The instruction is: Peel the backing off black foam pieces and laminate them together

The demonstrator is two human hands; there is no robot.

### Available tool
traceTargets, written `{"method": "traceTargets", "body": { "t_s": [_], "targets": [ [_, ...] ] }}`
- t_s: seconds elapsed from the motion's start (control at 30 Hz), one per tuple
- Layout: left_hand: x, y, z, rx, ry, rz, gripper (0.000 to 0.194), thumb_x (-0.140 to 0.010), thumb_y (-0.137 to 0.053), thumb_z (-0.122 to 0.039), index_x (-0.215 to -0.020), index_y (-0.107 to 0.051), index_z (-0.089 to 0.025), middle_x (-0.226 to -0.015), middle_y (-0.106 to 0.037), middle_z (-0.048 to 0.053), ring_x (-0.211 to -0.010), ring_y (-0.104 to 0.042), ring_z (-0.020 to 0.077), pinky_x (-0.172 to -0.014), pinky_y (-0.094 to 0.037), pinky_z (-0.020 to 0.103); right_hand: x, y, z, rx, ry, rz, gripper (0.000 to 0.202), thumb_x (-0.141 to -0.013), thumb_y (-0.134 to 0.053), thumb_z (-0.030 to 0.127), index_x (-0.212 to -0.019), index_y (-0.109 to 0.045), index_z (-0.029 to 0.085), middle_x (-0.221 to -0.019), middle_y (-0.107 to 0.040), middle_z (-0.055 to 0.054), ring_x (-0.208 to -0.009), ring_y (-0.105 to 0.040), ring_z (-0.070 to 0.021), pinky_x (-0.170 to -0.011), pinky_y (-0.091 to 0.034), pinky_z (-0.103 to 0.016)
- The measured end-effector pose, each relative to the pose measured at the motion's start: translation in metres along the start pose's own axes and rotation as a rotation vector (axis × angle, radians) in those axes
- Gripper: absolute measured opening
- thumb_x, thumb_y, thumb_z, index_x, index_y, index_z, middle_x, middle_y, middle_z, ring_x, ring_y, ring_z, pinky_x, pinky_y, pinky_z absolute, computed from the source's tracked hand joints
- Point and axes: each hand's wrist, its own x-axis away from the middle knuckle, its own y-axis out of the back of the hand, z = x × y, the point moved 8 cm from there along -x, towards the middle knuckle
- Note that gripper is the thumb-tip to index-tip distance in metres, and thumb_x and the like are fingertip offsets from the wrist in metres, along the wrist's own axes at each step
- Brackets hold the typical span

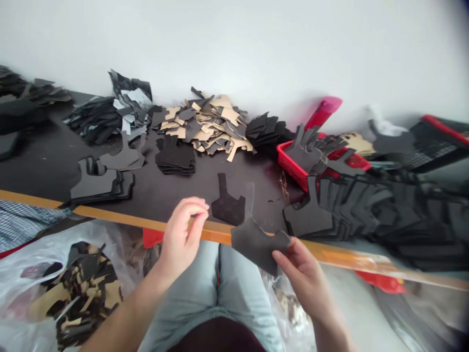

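Note:
In my right hand (pixel 304 274) is a dark grey cut-out foam sheet piece (pixel 258 242), pinched at its lower right corner between thumb and fingers. A narrow strip of it points up, and the piece hangs over the table's front edge. My left hand (pixel 185 232) is to the left of it, thumb and fingertips pressed together; whatever is between them, if anything, is too small to make out. Just beyond, a black piece of similar shape (pixel 229 205) lies flat on the dark table (pixel 146 208), apart from both hands.
Stacks of grey pieces (pixel 97 181) and black pieces (pixel 175 156) stand left. Behind is a beige-and-grey heap (pixel 216 122). A red basket (pixel 293 159) holds grey pieces; a long row (pixel 348 205) lies right. A plastic bag of scraps (pixel 88 278) sits below, left.

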Motion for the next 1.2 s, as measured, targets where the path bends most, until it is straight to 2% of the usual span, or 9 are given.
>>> {"method": "traceTargets", "body": {
  "t_s": [0.17, 0.23, 0.37, 0.5, 0.6, 0.67, 0.83, 1.07, 1.2],
  "targets": [
    [0.042, -0.005, 0.029, -0.296, 0.031, 0.368, 0.011, -0.091, -0.046, -0.018, -0.088, -0.057, -0.019, -0.099, -0.058, 0.006, -0.095, -0.056, 0.0183, -0.083, -0.046, 0.033, 0.0, 0.007, -0.002, -0.011, -0.005, 0.004, 0.025, -0.084, -0.061, 0.038, -0.1, -0.057, 0.019, -0.094, -0.064, -0.005, -0.089, -0.06, -0.0157, -0.081, -0.05, -0.026],
    [0.048, -0.009, 0.028, -0.38, -0.001, 0.399, 0.016, -0.092, -0.044, -0.019, -0.088, -0.059, -0.019, -0.101, -0.059, 0.006, -0.097, -0.055, 0.0188, -0.085, -0.046, 0.035, 0.0, 0.005, -0.003, -0.003, -0.015, 0.028, 0.024, -0.085, -0.061, 0.037, -0.1, -0.057, 0.019, -0.095, -0.064, -0.004, -0.089, -0.06, -0.0147, -0.081, -0.049, -0.025],
    [0.025, -0.021, -0.014, -0.287, -0.103, 0.227, 0.021, -0.09, -0.049, -0.016, -0.109, -0.057, -0.018, -0.12, -0.05, 0.01, -0.113, -0.049, 0.0199, -0.095, -0.044, 0.036, 0.001, -0.003, -0.003, 0.001, -0.037, 0.087, 0.021, -0.087, -0.059, 0.037, -0.099, -0.055, 0.02, -0.093, -0.063, -0.003, -0.088, -0.059, -0.0136, -0.079, -0.048, -0.023],
    [0.003, -0.055, -0.056, -0.192, -0.253, 0.312, 0.024, -0.087, -0.057, -0.022, -0.11, -0.059, -0.016, -0.134, -0.038, 0.014, -0.128, -0.033, 0.0278, -0.108, -0.033, 0.046, 0.006, -0.008, -0.003, -0.018, -0.055, 0.132, 0.021, -0.087, -0.057, 0.037, -0.098, -0.054, 0.019, -0.089, -0.061, -0.002, -0.083, -0.057, -0.0138, -0.078, -0.048, -0.026],
    [-0.002, -0.072, -0.059, -0.154, -0.221, 0.408, 0.013, -0.088, -0.053, -0.02, -0.093, -0.065, -0.016, -0.138, -0.034, 0.012, -0.132, -0.026, 0.0294, -0.111, -0.028, 0.048, 0.009, -0.007, -0.004, -0.005, -0.062, 0.141, 0.022, -0.088, -0.057, 0.038, -0.099, -0.054, 0.019, -0.087, -0.059, -0.002, -0.082, -0.057, -0.0145, -0.075, -0.048, -0.026],
    [-0.002, -0.076, -0.054, -0.113, -0.173, 0.432, 0.017, -0.089, -0.05, -0.018, -0.081, -0.065, -0.017, -0.137, -0.036, 0.009, -0.132, -0.025, 0.0279, -0.111, -0.027, 0.047, 0.01, -0.006, -0.005, 0.017, -0.065, 0.142, 0.022, -0.088, -0.056, 0.038, -0.099, -0.054, 0.019, -0.085, -0.058, -0.002, -0.082, -0.056, -0.0145, -0.075, -0.047, -0.026],
    [0.001, -0.074, -0.047, 0.009, -0.043, 0.402, 0.015, -0.087, -0.053, -0.017, -0.079, -0.065, -0.02, -0.134, -0.041, 0.005, -0.131, -0.03, 0.0235, -0.111, -0.028, 0.044, 0.009, -0.007, -0.005, 0.013, -0.045, 0.155, 0.02, -0.089, -0.056, 0.035, -0.1, -0.052, 0.019, -0.088, -0.057, -0.002, -0.082, -0.054, -0.0137, -0.078, -0.047, -0.027],
    [-0.003, -0.066, -0.044, 0.051, 0.074, 0.214, 0.012, -0.086, -0.053, -0.016, -0.079, -0.062, -0.02, -0.129, -0.046, 0.006, -0.128, -0.037, 0.0211, -0.109, -0.031, 0.04, 0.006, -0.011, -0.005, 0.047, -0.039, 0.175, 0.018, -0.089, -0.055, 0.036, -0.097, -0.053, 0.02, -0.088, -0.057, -0.002, -0.082, -0.054, -0.0144, -0.079, -0.048, -0.029],
    [-0.011, -0.041, -0.036, 0.1, 0.11, 0.051, 0.008, -0.087, -0.053, -0.018, -0.083, -0.059, -0.019, -0.126, -0.049, 0.006, -0.121, -0.046, 0.0198, -0.106, -0.035, 0.038, 0.008, -0.009, -0.01, 0.096, -0.053, 0.184, 0.02, -0.089, -0.055, 0.036, -0.099, -0.054, 0.019, -0.087, -0.058, -0.003, -0.081, -0.055, -0.0146, -0.079, -0.048, -0.03]
  ]
}}
